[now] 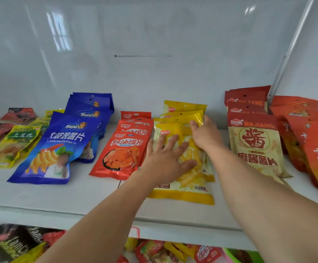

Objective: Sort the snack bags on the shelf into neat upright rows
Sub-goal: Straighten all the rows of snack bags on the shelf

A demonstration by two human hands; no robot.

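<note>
Several yellow snack bags lie in a leaning stack at the middle of the white shelf. My left hand lies flat with spread fingers on the front yellow bag. My right hand pinches the top corner of a yellow bag one layer behind it. Left of them lean a row of red bags and a row of blue bags. On the right stand cream-and-red bags and orange-red bags.
Green-yellow bags and dark red bags lie flat at the far left. A white back wall closes the shelf. More mixed snack bags fill the shelf below. A bare strip runs along the shelf's front edge.
</note>
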